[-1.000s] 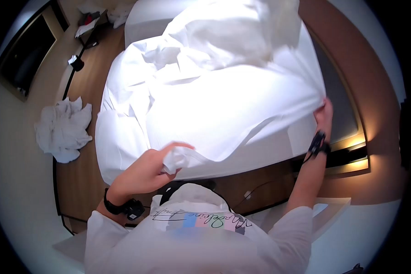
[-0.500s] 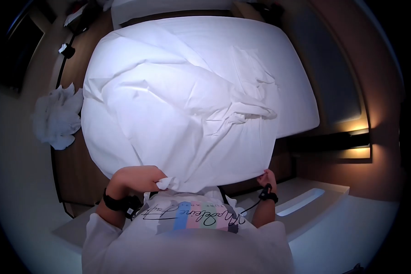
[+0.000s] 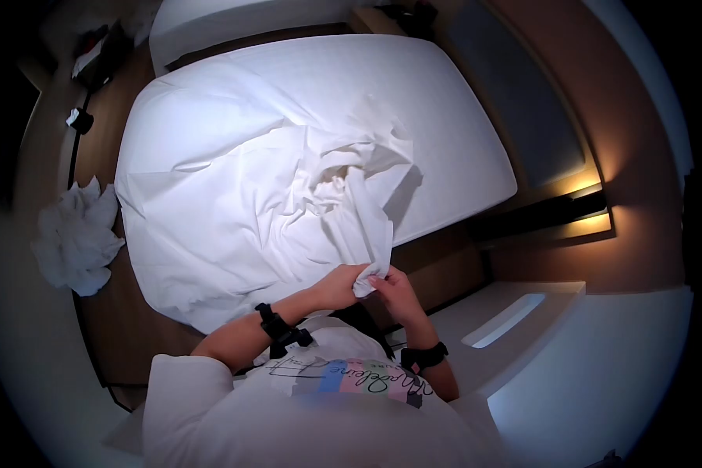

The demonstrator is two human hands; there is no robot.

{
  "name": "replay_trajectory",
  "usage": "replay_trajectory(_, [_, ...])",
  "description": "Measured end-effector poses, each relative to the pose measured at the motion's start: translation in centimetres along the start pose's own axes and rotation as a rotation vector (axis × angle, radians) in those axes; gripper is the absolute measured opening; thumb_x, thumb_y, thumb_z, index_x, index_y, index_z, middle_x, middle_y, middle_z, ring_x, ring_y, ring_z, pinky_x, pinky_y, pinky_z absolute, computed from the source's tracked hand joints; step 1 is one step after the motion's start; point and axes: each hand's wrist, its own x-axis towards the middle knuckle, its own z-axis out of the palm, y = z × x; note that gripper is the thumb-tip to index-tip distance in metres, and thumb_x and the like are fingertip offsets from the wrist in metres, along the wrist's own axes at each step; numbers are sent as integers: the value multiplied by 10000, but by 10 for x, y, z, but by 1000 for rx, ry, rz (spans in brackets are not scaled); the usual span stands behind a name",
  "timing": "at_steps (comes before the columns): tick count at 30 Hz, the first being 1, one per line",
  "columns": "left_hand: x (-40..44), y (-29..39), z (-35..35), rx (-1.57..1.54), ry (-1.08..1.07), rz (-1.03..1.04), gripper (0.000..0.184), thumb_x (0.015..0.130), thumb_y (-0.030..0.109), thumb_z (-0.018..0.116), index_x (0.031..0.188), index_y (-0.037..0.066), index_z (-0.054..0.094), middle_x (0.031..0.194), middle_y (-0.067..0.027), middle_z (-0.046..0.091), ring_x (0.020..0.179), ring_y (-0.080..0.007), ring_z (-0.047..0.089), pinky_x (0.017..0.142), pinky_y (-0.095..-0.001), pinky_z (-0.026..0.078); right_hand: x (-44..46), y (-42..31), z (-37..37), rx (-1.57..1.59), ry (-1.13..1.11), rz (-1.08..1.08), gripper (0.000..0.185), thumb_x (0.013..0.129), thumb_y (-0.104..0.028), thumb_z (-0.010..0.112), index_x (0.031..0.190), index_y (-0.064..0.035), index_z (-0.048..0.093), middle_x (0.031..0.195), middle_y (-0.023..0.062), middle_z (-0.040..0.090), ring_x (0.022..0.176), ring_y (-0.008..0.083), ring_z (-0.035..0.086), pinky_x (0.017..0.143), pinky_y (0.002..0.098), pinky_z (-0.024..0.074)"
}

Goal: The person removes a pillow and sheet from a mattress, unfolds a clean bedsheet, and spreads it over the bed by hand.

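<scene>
Both hands w/ sheet edge, low centre

White sheet point(image 3: 203, 203) lies rumpled over L & centre of mattress point(image 3: 460, 148); its near edge runs down as a narrow fold to lower centre of frame. L hand point(image 3: 335, 287) closed on that edge, fingers partly hidden; R hand point(image 3: 400, 300) pinches the same bit, narrow grip. Hands touching or nearly so, prob. so cloth can be sorted or passed betw. them; fold looks pulled fairly straight, likely by that hold, w/ the rest slack on mattress. White cloth heap point(image 3: 78, 238) on floor, left of frame, apart from mattress, likely just set aside.

Vs. 0.5 s ago: hands were wide apart, near edge stretched betw. them; now R hand's in beside L, edge gathered, more mattress bare at R. View's shifted too.
</scene>
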Motion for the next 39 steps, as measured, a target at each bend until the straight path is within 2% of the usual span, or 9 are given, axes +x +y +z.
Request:
replay_trajectory(5, [-8, 14, -13, 234, -99, -206, 221, 734, 29, 498, 933, -36, 569, 850, -160, 601, 746, -189, 562, 708, -306, 440, 31, 10, -69, 523, -145, 398, 490, 893, -375, 390, 1252, -42, 419, 1140, 101, 546, 1006, 237, 541, 895, 388, 421])
replay_trajectory(6, [-8, 16, -6, 61, -85, -161, 193, 737, 85, 515, 878, -32, 573, 808, -227, 578, 759, -351, 547, 716, -380, 423, 52, 22, -74, 572, -106, 409, 553, 893, -470, 320, 1255, -64, 418, 1199, 76, 510, 1034, 230, 512, 909, 386, 378])
replay_trajectory(9, [7, 46, 13, -21, -311, -276, 249, 772, 39, 516, 1005, -33, 565, 865, -122, 619, 789, -126, 511, 746, -287, 419, 112, 35, -105, 658, -187, 357, 562, 886, -484, 367, 1262, -69, 428, 1195, 86, 517, 1040, 230, 519, 920, 356, 401])
replay_trajectory(15, [20, 69, 22, -332, -122, -226, 192, 768, 58, 533, 906, -74, 550, 787, -82, 577, 734, -116, 466, 682, -264, 408, 262, 28, -207, 252, -27, 333, 296, 814, -230, 551, 1037, -35, 555, 901, 71, 636, 811, 204, 609, 738, 317, 491])
replay_trajectory(20, [6, 129, 14, -86, 355, -205, 184, 825, 156, 491, 855, -20, 536, 705, -33, 502, 672, -111, 431, 628, -256, 392, 330, -185, -274, 29, -55, -252, 320, 807, -238, 558, 1053, -34, 547, 914, 79, 628, 822, 213, 600, 746, 329, 484])
replay_trajectory(24, [62, 191, 19, 445, 845, -139, 604, 729, -24, 594, 1291, 40, 383, 1052, -118, 561, 911, -168, 527, 810, -285, 428, 263, -459, -314, 71, -48, -692, 339, 801, -245, 564, 1066, -34, 541, 924, 86, 621, 831, 221, 593, 752, 339, 479])
replay_trajectory(29, [70, 255, 15, 910, 963, 11, 440, 607, -108, 530, 1021, 15, 615, 648, -72, 560, 605, -129, 521, 556, -241, 389, 95, -596, -390, 19, 66, -1007, 364, 794, -253, 571, 1082, -33, 534, 937, 95, 612, 842, 231, 584, 761, 350, 472])
replay_trajectory(30, [79, 264, 20, 909, 1026, 18, 289, 596, -86, 546, 837, 22, 664, 609, -70, 503, 554, -168, 487, 478, -259, 332, 69, -598, -410, -2, 114, -1030, 369, 793, -255, 573, 1085, -33, 532, 939, 97, 610, 844, 232, 583, 762, 353, 471])
replay_trajectory(39, [37, 158, -5, 916, 766, -604, 96, 603, -44, 510, 671, 3, 558, 667, -137, 485, 634, -293, 493, 541, -352, 358, -112, -378, -648, -46, 742, -764, 415, 780, -270, 586, 1114, -32, 519, 963, 113, 594, 864, 250, 567, 777, 374, 459])
